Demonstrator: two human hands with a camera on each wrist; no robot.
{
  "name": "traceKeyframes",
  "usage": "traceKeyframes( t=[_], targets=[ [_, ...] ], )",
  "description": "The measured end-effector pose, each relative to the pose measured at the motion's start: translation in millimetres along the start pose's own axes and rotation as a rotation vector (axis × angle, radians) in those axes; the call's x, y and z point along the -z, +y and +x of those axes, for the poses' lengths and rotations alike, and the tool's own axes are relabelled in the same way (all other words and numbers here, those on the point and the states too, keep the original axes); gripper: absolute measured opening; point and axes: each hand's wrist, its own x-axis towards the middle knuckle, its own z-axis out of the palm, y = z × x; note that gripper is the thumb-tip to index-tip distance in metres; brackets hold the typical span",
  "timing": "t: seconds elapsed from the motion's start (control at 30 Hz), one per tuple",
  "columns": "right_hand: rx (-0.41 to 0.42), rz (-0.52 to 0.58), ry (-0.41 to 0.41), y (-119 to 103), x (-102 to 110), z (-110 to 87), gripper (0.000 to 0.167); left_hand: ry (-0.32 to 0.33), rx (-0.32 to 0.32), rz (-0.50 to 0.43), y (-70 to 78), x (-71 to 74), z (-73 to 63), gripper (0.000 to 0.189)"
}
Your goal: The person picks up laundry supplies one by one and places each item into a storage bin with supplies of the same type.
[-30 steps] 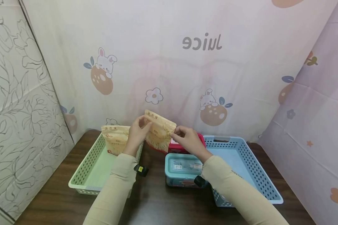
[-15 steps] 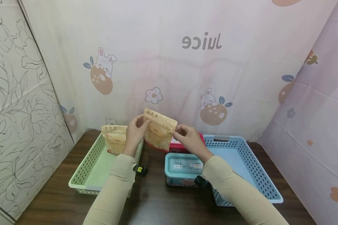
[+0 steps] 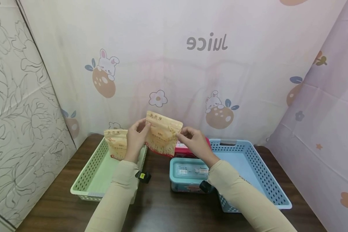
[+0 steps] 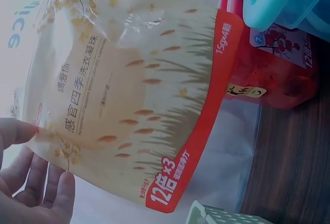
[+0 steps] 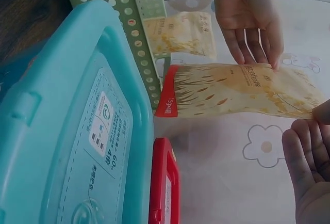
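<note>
Cream laundry-pod pouch (image 3: pixel 163 135) is hanging between left hand (image 3: pixel 135 138) and right hand (image 3: pixel 195 141), both pinching sides. Seemingly holding-up step; next move probably needing gentle grip.

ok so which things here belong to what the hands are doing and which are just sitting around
In hand:
beige laundry-capsule pouch, pinched by left hand and right hand

Not held, apparently idle:
matching pouch
green basket
teal lidded tub
red tub
blue basket
</note>
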Motion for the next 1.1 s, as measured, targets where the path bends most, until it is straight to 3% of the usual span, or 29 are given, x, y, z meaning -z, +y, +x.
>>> traceKeyframes(
  t=[0.53, 1.1],
  targets=[
    [-0.046, 0.096, 0.039, 3, 2, 3.5, 0.027, -0.005, 0.046, -0.054, -1.5, 8.1, -3.6, 0.040],
    [-0.134, 0.261, 0.102, 10, 2, 5.3, 0.040, -0.062, 0.042, -0.109, 1.4, 16.1, -13.4, 0.038]
  ],
)
